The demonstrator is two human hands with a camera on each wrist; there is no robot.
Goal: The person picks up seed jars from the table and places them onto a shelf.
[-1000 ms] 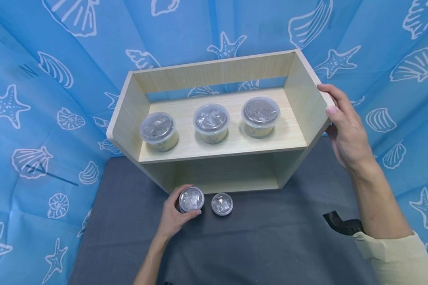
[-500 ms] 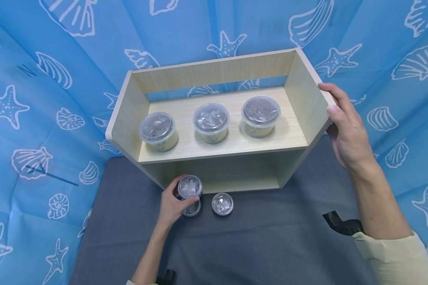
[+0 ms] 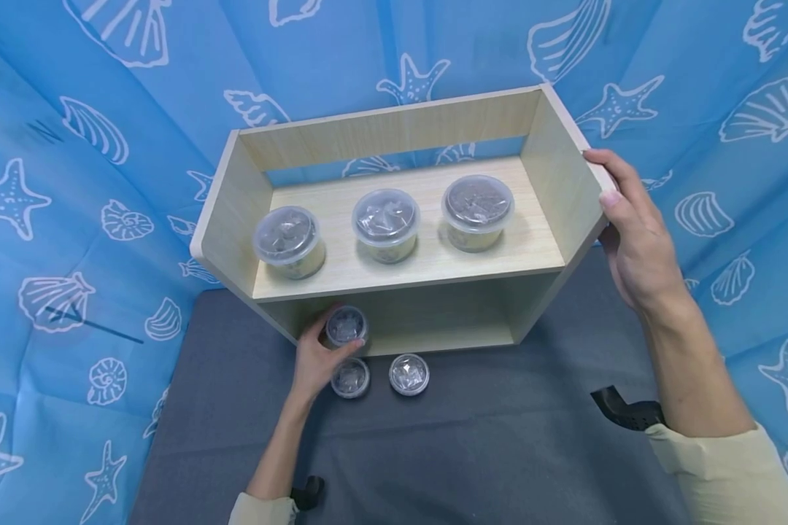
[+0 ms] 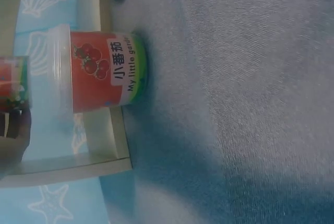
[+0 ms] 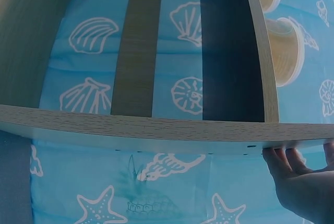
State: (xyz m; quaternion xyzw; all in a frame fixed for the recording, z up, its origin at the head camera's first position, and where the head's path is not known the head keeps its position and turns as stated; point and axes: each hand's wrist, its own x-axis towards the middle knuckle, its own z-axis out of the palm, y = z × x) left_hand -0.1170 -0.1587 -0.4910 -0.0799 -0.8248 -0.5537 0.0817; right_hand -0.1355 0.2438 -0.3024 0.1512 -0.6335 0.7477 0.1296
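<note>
My left hand (image 3: 314, 364) pinches a small lidded plastic cup (image 3: 346, 325) between thumb and fingers, raised at the lower left opening of a pale wooden two-tier shelf (image 3: 541, 226). In the left wrist view, part of this held cup (image 4: 13, 84) shows at the left edge. Two like cups stand on the table before the shelf, a left cup (image 3: 351, 378) and a right cup (image 3: 409, 375). The left wrist view shows one standing cup (image 4: 96, 72) with a red label picturing tomatoes. My right hand (image 3: 643, 244) grips the edge of the shelf's right side panel (image 5: 130, 126).
On the upper tier stand three wider lidded tubs: a left tub (image 3: 289, 240), a middle tub (image 3: 386, 224) and a right tub (image 3: 478, 211). A grey cloth (image 3: 486, 452) covers the table. Blue curtain (image 3: 105, 240) with white shell prints hangs behind and beside the shelf.
My left hand has lifted its cup and moved it forward to the lower opening, revealing another cup on the table beneath. My right hand keeps its grip on the side panel.
</note>
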